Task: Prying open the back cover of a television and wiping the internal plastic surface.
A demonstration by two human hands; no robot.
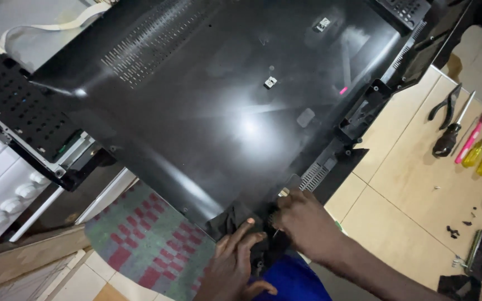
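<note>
A large glossy black back cover of a flat television fills the middle of the head view, tilted, with vent slots near its top and two small metal mounts on it. My left hand lies flat with fingers spread against the cover's near bottom edge. Just to its right, my right hand curls its fingers on the same edge, beside a small vent grille. Whether the right hand pinches a small part there is hidden by the fingers.
Pliers, a black-handled screwdriver, a pink one and yellow ones lie on the beige tiled floor at right, with loose screws. A red-and-green checked mat lies lower left, a white stove far left.
</note>
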